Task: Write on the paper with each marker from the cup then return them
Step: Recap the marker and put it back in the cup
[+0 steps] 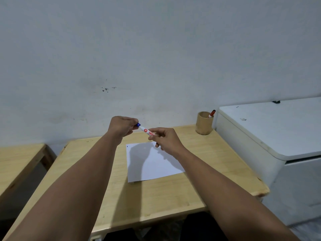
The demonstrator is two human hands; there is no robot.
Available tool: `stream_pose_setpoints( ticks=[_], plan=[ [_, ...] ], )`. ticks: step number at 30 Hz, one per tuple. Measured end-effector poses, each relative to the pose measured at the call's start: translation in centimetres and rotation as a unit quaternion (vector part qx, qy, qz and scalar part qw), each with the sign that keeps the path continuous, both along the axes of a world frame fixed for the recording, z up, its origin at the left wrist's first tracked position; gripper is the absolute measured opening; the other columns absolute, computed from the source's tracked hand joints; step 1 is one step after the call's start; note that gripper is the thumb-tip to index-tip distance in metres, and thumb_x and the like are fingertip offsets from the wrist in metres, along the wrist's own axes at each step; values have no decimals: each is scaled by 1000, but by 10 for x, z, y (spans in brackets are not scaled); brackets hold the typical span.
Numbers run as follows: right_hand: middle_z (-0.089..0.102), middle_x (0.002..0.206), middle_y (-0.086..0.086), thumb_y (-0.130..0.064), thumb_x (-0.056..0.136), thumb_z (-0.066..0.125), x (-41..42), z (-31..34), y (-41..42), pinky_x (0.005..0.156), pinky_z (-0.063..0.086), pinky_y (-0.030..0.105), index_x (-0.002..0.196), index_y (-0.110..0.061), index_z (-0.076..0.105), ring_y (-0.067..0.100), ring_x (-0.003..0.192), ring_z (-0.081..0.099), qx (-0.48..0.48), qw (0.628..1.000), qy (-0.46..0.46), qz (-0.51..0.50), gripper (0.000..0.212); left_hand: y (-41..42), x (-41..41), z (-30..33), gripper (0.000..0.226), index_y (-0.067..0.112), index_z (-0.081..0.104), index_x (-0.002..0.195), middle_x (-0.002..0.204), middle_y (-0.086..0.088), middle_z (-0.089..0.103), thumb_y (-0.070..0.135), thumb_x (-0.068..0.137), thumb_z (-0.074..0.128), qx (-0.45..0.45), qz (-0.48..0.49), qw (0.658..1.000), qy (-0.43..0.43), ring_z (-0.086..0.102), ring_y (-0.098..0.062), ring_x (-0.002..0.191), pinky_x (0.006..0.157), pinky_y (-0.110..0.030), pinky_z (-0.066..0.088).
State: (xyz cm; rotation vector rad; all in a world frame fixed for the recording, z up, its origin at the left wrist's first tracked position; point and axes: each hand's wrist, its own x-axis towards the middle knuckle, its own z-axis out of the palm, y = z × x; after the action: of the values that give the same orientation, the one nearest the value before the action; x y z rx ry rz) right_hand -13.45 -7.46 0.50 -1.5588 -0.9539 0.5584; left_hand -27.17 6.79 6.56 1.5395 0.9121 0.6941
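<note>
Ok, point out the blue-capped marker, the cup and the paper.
blue-capped marker (145, 130): head view, on its white barrel between the hands.
cup (203, 125): head view, on its front wall.
paper (161, 166): head view, on the bare middle of the sheet.

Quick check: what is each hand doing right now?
Left hand: closed on the blue cap of the white marker.
Right hand: closed on the marker's barrel.

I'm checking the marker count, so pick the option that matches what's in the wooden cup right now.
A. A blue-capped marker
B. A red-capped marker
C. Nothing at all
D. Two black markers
B: a single red-capped marker leans out of the wooden cup, while the blue-capped marker is held between the left hand and the right hand above the paper.
</note>
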Motion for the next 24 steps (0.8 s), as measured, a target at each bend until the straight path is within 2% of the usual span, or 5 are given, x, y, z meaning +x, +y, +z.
stream_pose_setpoints(
  ticks=[5,12,19,22,24],
  plan=[
    [76,96,17,-4,99,71,11,0,2,49,43,12,116,-16,80,0,50,55,8,1000,7,-25,23,-11,21,-1,8,3,76,85,56,0,71,5,91,71,25,-3,1000,16,74,-12,70,86,-38,56],
    [75,84,1,-7,100,70,40,2,-1,63,53,24,102,-27,76,13,70,64,13,999,-8,-40,21,-20,62,7,9,4,76,85,87,-18,72,4,92,69,25,-26,999,13,69,-23,78,93,-43,59],
    [82,97,5,-20,94,77,138,48,-10,79,60,37,100,-24,75,26,87,74,-79,977,-136,-145,8,-38,148,27,36,14,66,132,111,-7,77,14,96,63,55,-123,990,-39,75,-21,95,90,-38,58],
    [72,85,-5,-21,95,77,182,69,-16,79,60,37,97,-23,73,21,81,70,-37,958,-156,-237,4,-40,188,13,54,15,56,145,117,-11,74,15,92,64,131,-145,980,31,65,-20,87,84,-35,54],
    [69,82,-9,-22,96,77,208,75,-19,83,59,37,99,-21,73,19,79,69,-41,945,-185,-267,5,-43,212,-2,66,18,48,151,131,-10,67,20,90,71,164,-175,967,81,67,-21,102,92,-35,53]
  ],
)
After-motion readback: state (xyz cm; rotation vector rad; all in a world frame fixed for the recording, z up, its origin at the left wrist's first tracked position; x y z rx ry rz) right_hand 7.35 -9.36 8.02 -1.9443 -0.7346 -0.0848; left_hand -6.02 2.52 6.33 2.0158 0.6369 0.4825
